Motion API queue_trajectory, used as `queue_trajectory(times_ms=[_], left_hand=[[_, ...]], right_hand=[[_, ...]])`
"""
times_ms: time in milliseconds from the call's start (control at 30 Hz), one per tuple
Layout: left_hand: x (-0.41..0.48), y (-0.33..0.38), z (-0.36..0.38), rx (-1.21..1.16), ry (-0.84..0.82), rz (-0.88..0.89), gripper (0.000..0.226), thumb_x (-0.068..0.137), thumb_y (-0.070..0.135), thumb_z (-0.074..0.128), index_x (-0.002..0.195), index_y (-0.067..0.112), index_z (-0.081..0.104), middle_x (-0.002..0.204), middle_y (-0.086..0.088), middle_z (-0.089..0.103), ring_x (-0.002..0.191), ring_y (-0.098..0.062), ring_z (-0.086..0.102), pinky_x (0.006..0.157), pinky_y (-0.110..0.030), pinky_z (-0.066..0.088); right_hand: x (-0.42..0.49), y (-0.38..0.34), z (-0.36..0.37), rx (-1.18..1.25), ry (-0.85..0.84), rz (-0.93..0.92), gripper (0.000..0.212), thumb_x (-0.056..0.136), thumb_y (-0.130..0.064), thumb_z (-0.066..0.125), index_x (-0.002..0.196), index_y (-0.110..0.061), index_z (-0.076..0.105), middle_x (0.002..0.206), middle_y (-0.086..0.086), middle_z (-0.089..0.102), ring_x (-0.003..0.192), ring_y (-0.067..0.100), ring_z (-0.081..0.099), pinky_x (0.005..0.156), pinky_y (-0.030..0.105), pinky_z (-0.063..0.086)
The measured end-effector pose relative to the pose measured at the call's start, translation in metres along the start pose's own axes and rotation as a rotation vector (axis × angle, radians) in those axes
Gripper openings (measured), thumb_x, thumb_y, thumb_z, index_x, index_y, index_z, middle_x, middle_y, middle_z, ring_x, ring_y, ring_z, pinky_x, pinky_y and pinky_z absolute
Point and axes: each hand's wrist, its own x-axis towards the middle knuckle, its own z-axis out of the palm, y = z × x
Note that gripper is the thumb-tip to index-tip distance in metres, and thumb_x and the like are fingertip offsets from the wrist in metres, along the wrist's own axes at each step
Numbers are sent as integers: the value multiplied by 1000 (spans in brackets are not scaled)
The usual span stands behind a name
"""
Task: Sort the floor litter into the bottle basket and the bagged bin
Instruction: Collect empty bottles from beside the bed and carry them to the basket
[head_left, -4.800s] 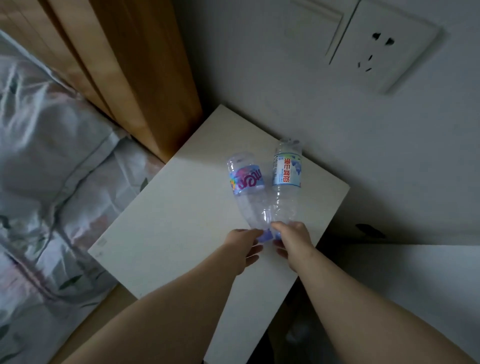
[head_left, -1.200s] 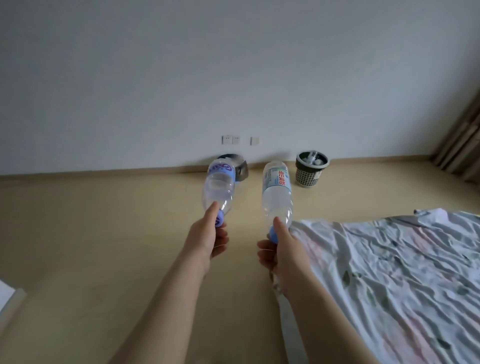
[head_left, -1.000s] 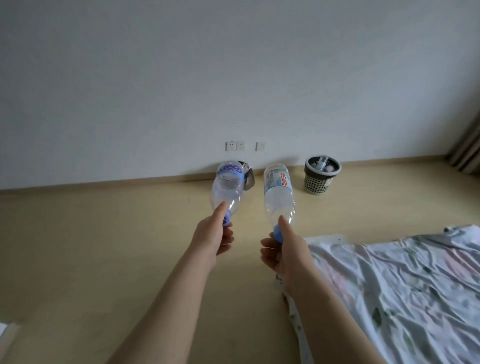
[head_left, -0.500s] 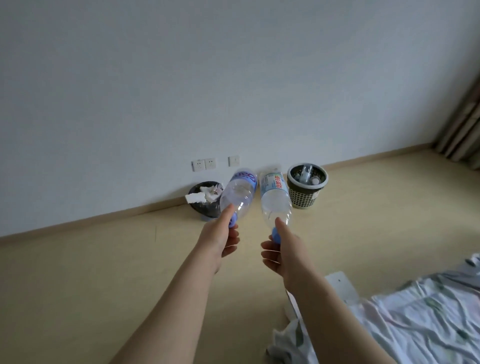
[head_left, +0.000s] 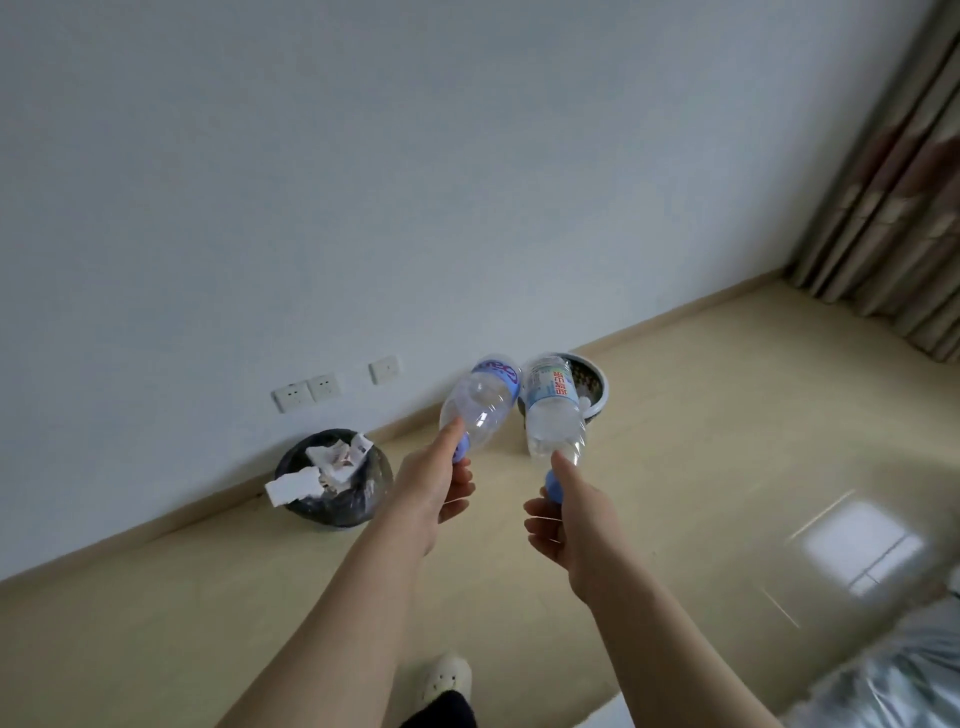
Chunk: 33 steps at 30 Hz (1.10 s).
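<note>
while both arms reach out over the floor (head_left: 701, 426), each hand holds one clear plastic bottle by its cap end, base pointing up and away toward the wall (head_left: 415, 208). left hand (head_left: 434, 486) pinches the purple-label bottle (head_left: 480, 408) at the neck: thumb laid straight along the neck, other fingers curled underneath by the blue cap (head_left: 462, 448). right hand (head_left: 576, 519) has the same grip on the white-label bottle (head_left: 551, 410), which has red characters: thumb on top of the neck, fingers curled below, its blue cap (head_left: 551, 482) showing just beside the thumb. both bottles are in the air, side by side, bases close together; can't tell if they touch. bottle basket (head_left: 598, 387) stands on the floor against the wall, mostly hidden behind the white-label bottle; only its right rim and some pale contents show. bagged bin (head_left: 332, 512), black liner, sits by the wall left of the left hand, well apart from the basket, with white paper scraps (head_left: 332, 462) piled in it and one piece hanging over the near rim. three wall sockets (head_left: 306, 389) sit above the bin. curtain (head_left: 893, 208) is far right. pale shoe (head_left: 447, 675) is at the bottom edge, crumpled bedding (head_left: 893, 680) in the bottom right corner.
</note>
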Motion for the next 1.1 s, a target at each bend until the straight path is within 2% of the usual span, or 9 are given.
queue_trajectory(times_ms=[167, 333, 467, 667, 833, 933, 1100], left_hand=[[104, 52, 23, 114, -92, -49, 41, 91, 48, 44, 60, 22, 40, 47, 9, 41, 48, -10, 43, 63, -25, 43], [188, 91, 70, 203, -164, -119, 45, 93, 49, 42, 58, 22, 34, 40, 11, 34, 46, -10, 34, 56, -22, 38], [241, 103, 114, 228, -202, -182, 38, 92, 48, 45, 64, 23, 36, 53, 6, 35, 48, -11, 35, 56, -21, 38], [343, 123, 178, 253, -158, -247, 42, 93, 47, 44, 60, 22, 37, 56, 6, 37, 50, -11, 36, 55, -21, 37], [424, 128, 249, 263, -80, -407, 40, 91, 46, 45, 60, 24, 33, 40, 11, 32, 48, -11, 34, 56, -21, 36], [460, 119, 276, 253, -57, -494, 37, 88, 47, 47, 61, 25, 37, 48, 9, 35, 48, -10, 38, 57, -21, 38], [525, 96, 306, 266, 20, -592, 36, 89, 44, 48, 61, 22, 41, 52, 6, 42, 49, -12, 45, 57, -22, 38]], right_hand=[[82, -52, 39, 35, 62, 37, 38, 95, -42, 47, 100, -4, 52, 74, 8, 57, 63, 16, 53, 60, 27, 46], [155, -94, 43, 68, 147, 86, 35, 94, -43, 49, 88, -9, 53, 74, 7, 59, 63, 17, 54, 62, 28, 47], [211, -120, 26, 102, 233, 140, 35, 93, -42, 49, 86, -8, 52, 72, 7, 57, 62, 18, 53, 60, 28, 46], [330, -169, 5, 58, 220, 211, 39, 94, -42, 48, 98, -4, 53, 73, 8, 57, 63, 18, 53, 62, 29, 46], [434, -218, -28, -58, 225, 317, 33, 93, -41, 49, 87, -8, 52, 71, 7, 56, 59, 17, 52, 59, 28, 43], [477, -230, -41, -120, 242, 371, 33, 93, -41, 48, 85, -10, 51, 73, 7, 56, 58, 17, 52, 59, 28, 43], [548, -237, -50, -181, 231, 489, 38, 93, -44, 46, 100, -7, 53, 76, 6, 58, 60, 16, 53, 57, 26, 44]])
